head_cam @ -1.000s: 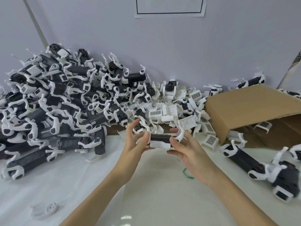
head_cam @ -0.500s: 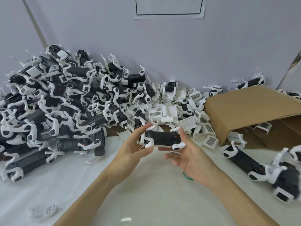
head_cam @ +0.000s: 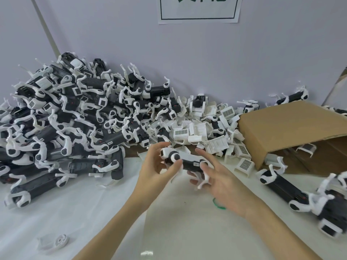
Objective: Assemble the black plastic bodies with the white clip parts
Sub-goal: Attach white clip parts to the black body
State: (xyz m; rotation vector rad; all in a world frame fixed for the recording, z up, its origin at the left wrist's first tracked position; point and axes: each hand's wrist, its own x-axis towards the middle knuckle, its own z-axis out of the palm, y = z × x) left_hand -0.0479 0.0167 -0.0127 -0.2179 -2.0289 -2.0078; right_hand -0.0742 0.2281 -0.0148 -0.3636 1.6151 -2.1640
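Black body [head_cam: 189, 163] gripped by both hands [head_cam: 189, 166], white clips [head_cam: 305, 148] inside cardboard box [head_cam: 293, 128]

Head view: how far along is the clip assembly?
Done: a big pile of clipped bodies fills the left. In hand: the left hand and right hand hold one body with white clips on. Left: loose white clips lie heaped beside the box.
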